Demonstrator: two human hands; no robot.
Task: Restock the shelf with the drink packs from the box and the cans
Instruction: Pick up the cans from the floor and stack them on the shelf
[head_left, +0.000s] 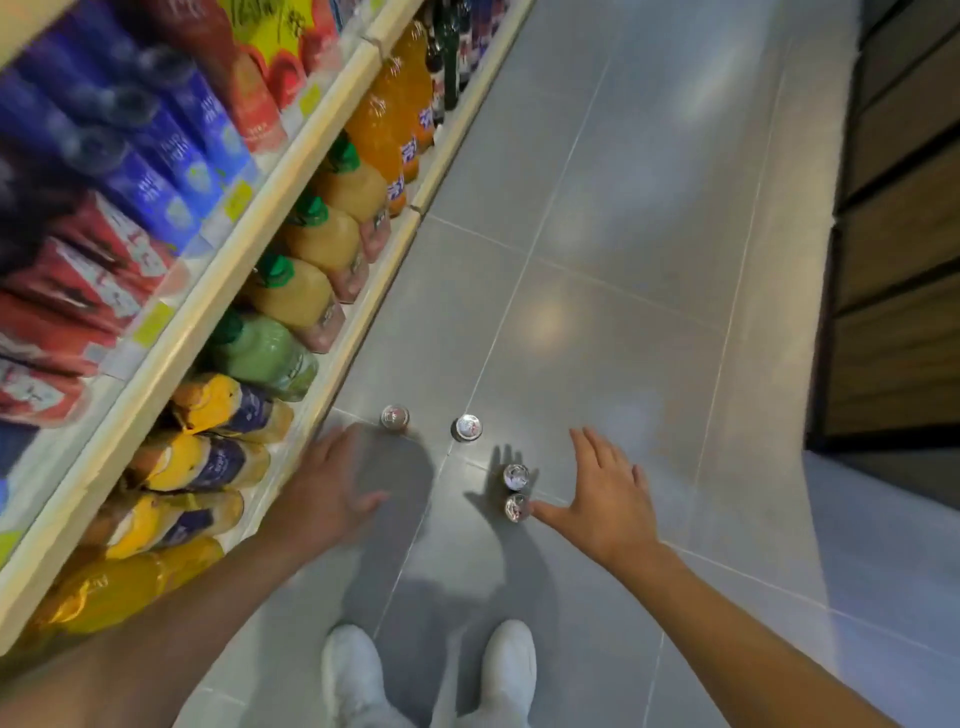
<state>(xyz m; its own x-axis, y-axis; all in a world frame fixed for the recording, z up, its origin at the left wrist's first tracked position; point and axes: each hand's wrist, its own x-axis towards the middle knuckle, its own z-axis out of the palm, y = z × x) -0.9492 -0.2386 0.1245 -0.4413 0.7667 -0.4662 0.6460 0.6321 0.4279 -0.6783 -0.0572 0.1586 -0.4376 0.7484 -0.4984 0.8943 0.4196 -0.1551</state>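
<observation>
Grey floor tiles (597, 234) carry the loose cans. Both hands are spread wide and hold nothing. The right hand (608, 499) has its thumb tip just beside the nearest can (516, 506), and a second can (516, 477) stands close behind that. A third can (468, 427) and a fourth can (395, 417) stand beyond the left hand (327, 483). I would wrap one upright can per hand and lift straight up, so its neighbour is not knocked over. The shelf (270, 197) lies outside the left hand.

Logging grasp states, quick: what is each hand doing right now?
Left hand: open, holding nothing.
Right hand: open, fingers spread, holding nothing.
</observation>
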